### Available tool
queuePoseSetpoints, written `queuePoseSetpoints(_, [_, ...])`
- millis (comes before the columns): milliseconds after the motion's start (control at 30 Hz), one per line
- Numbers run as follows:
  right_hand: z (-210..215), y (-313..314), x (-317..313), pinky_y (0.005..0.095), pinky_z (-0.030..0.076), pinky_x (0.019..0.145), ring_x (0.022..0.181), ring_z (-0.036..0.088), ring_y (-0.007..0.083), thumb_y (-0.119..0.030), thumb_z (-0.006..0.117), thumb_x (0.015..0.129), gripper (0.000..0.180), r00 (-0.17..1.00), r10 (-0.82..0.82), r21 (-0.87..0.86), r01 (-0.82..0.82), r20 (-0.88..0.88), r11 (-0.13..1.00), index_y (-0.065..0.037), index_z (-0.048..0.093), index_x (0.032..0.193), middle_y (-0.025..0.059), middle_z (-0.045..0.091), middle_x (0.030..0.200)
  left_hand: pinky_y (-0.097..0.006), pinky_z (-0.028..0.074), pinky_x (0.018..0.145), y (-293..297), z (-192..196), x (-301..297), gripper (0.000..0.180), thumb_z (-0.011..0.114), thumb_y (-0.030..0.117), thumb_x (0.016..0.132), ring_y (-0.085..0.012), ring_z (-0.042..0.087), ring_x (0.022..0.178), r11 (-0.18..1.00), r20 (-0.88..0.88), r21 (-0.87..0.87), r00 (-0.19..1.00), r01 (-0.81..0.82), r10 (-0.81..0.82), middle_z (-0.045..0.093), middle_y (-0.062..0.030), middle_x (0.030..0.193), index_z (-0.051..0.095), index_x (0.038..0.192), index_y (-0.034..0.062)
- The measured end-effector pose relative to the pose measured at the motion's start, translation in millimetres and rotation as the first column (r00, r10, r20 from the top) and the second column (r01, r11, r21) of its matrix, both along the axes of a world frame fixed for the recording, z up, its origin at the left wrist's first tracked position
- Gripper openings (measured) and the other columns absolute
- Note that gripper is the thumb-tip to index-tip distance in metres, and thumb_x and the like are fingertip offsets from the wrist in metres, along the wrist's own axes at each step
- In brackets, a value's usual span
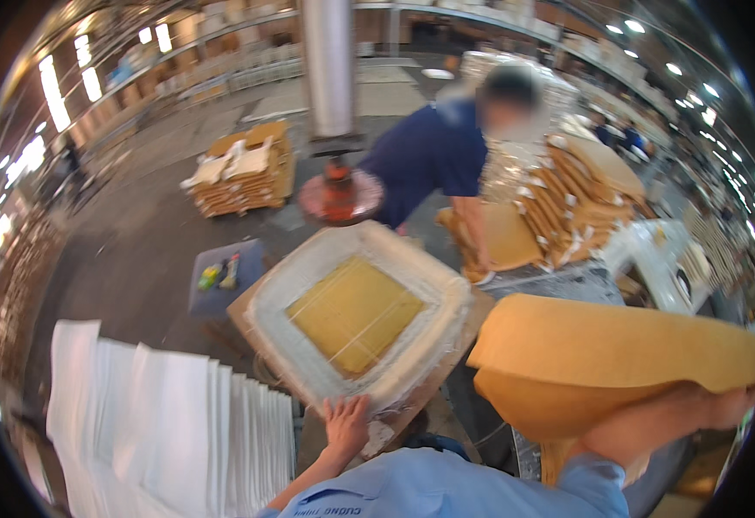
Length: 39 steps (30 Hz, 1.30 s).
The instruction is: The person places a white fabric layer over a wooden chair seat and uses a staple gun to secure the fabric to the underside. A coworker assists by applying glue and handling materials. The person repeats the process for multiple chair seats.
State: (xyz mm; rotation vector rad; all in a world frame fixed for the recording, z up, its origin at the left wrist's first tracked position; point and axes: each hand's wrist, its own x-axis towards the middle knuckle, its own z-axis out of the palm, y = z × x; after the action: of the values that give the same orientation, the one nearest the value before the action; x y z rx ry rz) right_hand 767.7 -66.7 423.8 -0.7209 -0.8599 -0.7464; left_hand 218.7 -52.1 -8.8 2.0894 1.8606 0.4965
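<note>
A square frame [442,298] with a thick white padded rim and a yellow middle crossed by thin lines lies on a brown board in front of me. My left hand [346,421] rests on its near edge, fingers stretched out and holding nothing. Out to the right, my right hand [734,404] grips a large tan cushion-like panel [611,345] at its right end. The panel is raised and bowed, with another layer showing under its lower edge. Where my fingers meet it is partly hidden near the picture's rim.
White sheets [161,406] stand in a row at the lower left. A co-worker in dark blue [434,151] leans over stacked tan panels [580,203]. Beyond the frame are a grey stool [213,298], another panel stack [244,177] and a metal post [329,69]. A white machine [654,259] stands right.
</note>
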Motion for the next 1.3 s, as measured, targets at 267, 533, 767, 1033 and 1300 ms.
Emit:
queuePoseSetpoints(267, [-10.3, 50.1, -23.6, 0.0404, 0.059, 0.085, 0.097, 0.069, 0.0237, -0.025, 0.062, 0.111, 0.022, 0.996, 0.072, 0.041, -0.07, -0.047, 0.997, -0.006, 0.067, 0.119, 0.0103, 0.067, 0.106, -0.07, 0.024, 0.128, -7.4, -0.2, -16.1, 0.057, 0.073, 0.007, 0.089, -0.0497, 0.049, 0.148, 0.997, 0.023, 0.016, 0.997, -0.07, 0.07, 0.066, -0.0131, 0.149, 0.066, 0.145, 0.01])
queuePoseSetpoints(533, [-12.4, 97.0, -37.4, 0.0399, 0.061, 0.084, 0.099, 0.07, 0.0239, -0.026, 0.06, 0.112, 0.025, 0.981, 0.179, 0.024, -0.178, -0.073, 0.984, -0.005, 0.066, 0.125, 0.0114, 0.069, 0.11, -0.042, 0.034, 0.129, 80.3, 59.4, 55.5, 0.076, 0.058, 0.06, 0.11, -0.0259, 0.044, 0.158, 0.522, 0.913, -0.398, 0.381, 0.755, 0.144, 0.052, -0.0119, 0.169, 0.049, 0.165, 0.0087])
queuePoseSetpoints(767, [-22.9, 144.3, -56.4, 0.0395, 0.062, 0.084, 0.1, 0.072, 0.024, -0.026, 0.059, 0.112, 0.029, 0.951, 0.283, 0.044, -0.28, -0.122, 0.959, -0.005, 0.065, 0.13, 0.0123, 0.07, 0.113, -0.048, 0.044, 0.125, 108.8, 69.3, 80.5, 0.073, 0.063, 0.048, 0.111, -0.0286, 0.059, 0.147, 0.486, 0.759, 0.041, -0.343, 0.873, 0.553, 0.057, -0.0158, 0.163, 0.044, 0.165, 0.0028])
queuePoseSetpoints(1033, [-92.7, 230.7, -132.4, 0.039, 0.064, 0.083, 0.102, 0.073, 0.0242, -0.026, 0.057, 0.113, 0.033, 0.73, 0.531, 0.093, -0.549, -0.43, 0.83, -0.004, 0.064, 0.136, 0.0134, 0.071, 0.116, -0.046, 0.06, 0.108, 75.0, 141.9, -61.5, 0.057, 0.075, 0.035, 0.102, -0.0313, 0.074, 0.123, 0.963, 0.794, -0.211, -0.546, 0.165, 0.267, 0.073, -0.018, 0.137, 0.063, 0.143, -0.0031])
queuePoseSetpoints(1300, [-217.2, 460.7, -252.3, 0.0368, 0.059, 0.084, 0.098, 0.069, 0.0217, -0.022, 0.062, 0.113, 0.026, 0.183, 0.611, -0.013, -0.962, -0.77, 0.272, 0.0, 0.066, 0.127, 0.0091, 0.069, 0.112, -0.034, 0.059, 0.064, 256.6, 164.2, -166.6, 0.027, 0.072, 0.031, 0.105, -0.018, 0.077, 0.092, 0.796, 0.856, -0.441, -0.459, -0.414, 0.236, 0.078, -0.0054, 0.113, 0.067, 0.122, 0.011])
